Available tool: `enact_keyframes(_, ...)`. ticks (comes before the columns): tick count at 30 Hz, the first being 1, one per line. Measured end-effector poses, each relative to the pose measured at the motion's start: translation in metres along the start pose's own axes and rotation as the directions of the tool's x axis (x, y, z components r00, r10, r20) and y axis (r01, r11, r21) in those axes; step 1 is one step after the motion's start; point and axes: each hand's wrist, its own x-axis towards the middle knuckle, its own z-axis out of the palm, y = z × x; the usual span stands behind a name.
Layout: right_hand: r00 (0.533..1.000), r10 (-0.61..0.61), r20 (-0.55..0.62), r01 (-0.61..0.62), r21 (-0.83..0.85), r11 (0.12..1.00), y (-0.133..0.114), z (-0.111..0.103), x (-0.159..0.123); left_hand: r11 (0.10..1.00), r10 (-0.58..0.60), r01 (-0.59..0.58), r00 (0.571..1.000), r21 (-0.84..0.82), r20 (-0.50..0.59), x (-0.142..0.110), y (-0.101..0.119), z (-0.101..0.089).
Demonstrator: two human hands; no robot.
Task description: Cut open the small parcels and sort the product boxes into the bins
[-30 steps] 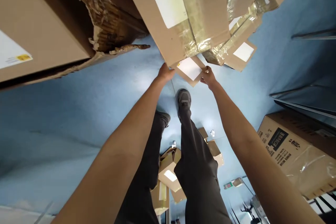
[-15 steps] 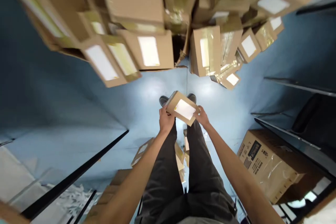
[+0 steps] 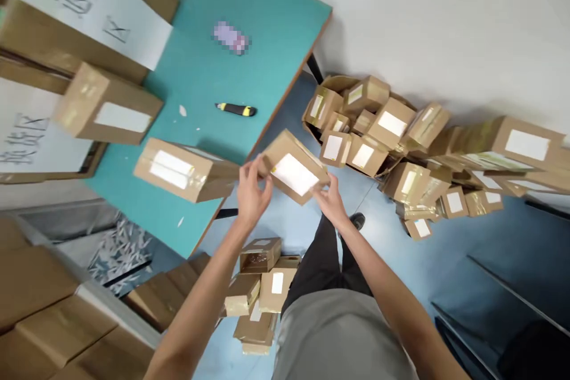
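A small brown cardboard box (image 3: 285,151) with a white label is held up between both hands, just off the edge of the teal table (image 3: 267,6). My left hand (image 3: 253,193) grips its left end, and my right hand (image 3: 330,197) pinches its lower right corner. Close to my left hand, a taped cardboard carton (image 3: 184,171) with a white label lies on the table. Farther back on the tabletop is a black and yellow utility knife (image 3: 236,109). A pixelated purple and pink item (image 3: 230,37) lies beyond it; its kind cannot be made out.
Piled labelled boxes (image 3: 392,124) line the white wall on the right. More boxes (image 3: 276,282) are stacked on the floor near my legs. Large cartons with handwritten paper signs (image 3: 111,12) stand on the table's left, beside another parcel (image 3: 109,104). Shredded paper (image 3: 120,249) lies lower left.
My view has swung left from the floor and piled boxes to the table, which now shows. The small box stays in both hands and appears closer to the camera.
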Motion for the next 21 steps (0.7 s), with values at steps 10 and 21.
enact_keyframes(10, 0.849, -0.178, 0.498, 0.379, -0.339, 0.861, -0.099, 0.198, 0.052, 0.993, -0.083, 0.095, 0.985, 0.072, -0.153, 0.068, -0.066, -0.094)
enact_keyframes(21, 0.948, 0.319, -0.022, -0.312, -0.275, 0.909, 0.105, -0.026, -0.011, 0.999, 0.009, 0.008, 0.874, -0.031, 0.486, -0.082, 0.045, 0.149)
